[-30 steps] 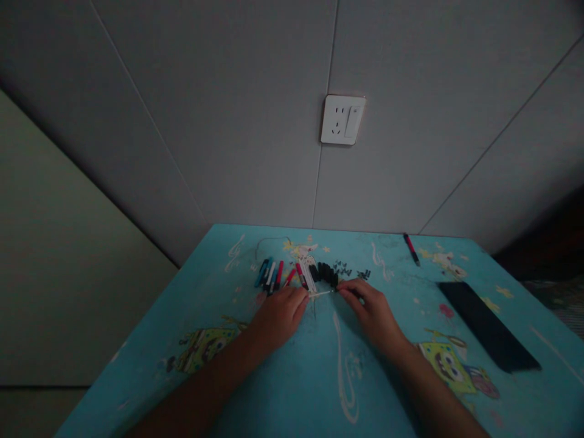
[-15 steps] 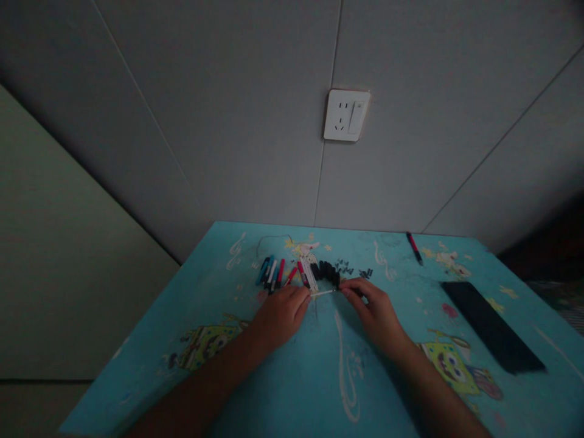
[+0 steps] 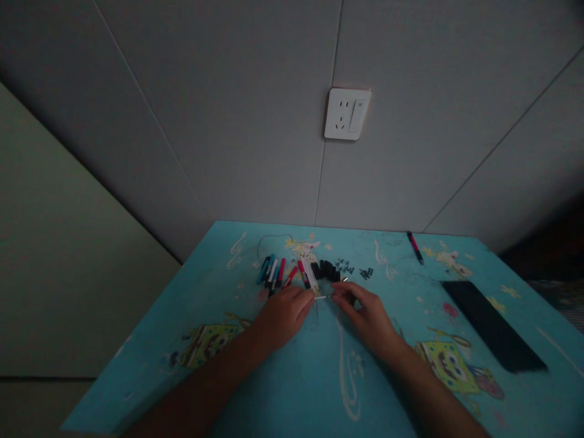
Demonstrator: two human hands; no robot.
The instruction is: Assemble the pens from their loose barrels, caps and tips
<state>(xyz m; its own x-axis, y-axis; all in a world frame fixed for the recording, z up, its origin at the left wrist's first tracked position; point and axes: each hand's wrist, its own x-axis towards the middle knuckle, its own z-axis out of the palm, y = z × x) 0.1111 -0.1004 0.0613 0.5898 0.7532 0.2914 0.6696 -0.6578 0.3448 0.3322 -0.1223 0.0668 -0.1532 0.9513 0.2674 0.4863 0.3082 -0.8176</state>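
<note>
A thin white rod (image 3: pixel 321 297) spans the gap between my two hands, low over the blue table. My left hand (image 3: pixel 283 313) pinches its left end between thumb and fingertips. At the other end, my right hand (image 3: pixel 365 309) is closed in a pinch near the dark tip; the exact piece between those fingertips is too small to make out. A short light sliver (image 3: pixel 344 280) shows just above the right fingers. Behind the hands lie several white sticks (image 3: pixel 309 272) side by side, with a row of black cylindrical pieces (image 3: pixel 327 270) next to them.
Several blue, white and red markers (image 3: pixel 274 272) lie beyond my left hand. Small dark bits (image 3: pixel 344 266) are scattered right of the black pieces. A red-and-black marker (image 3: pixel 415 247) rests far right, and a dark flat panel (image 3: pixel 493 325) nearer. The wall bounds the table's back.
My right hand has shifted slightly left, toward the left hand, and less of the white rod shows between them. The light sliver above the right fingers has come into view.
</note>
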